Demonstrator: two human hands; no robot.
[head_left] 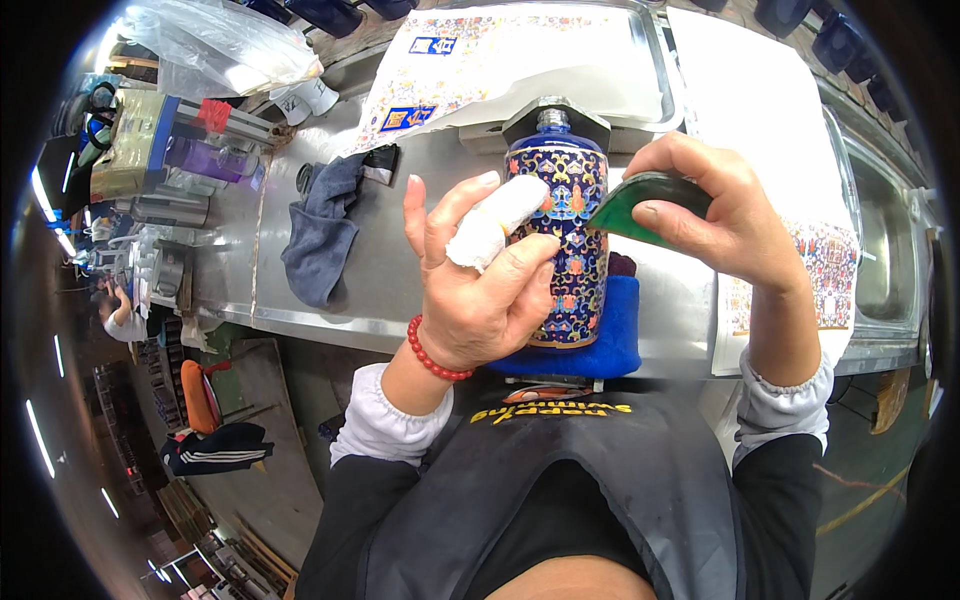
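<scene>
Both hands work at a glossy blue ceramic bottle with a colourful floral pattern (570,240), standing on a blue pad (615,345) at the steel desk's (400,270) near edge. Left hand (480,280), one finger bandaged, curls against it; right hand (715,215) pinches a flat green scraper (630,208) to its side.

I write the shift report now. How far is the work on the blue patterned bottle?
Done: a patterned decal covers the blue bottle, which stands on a blue pad. In hand: the left hand, one finger bandaged, steadies it; the right hand presses a green scraper to its side. Left: cannot tell; more decal sheets lie nearby.
</scene>
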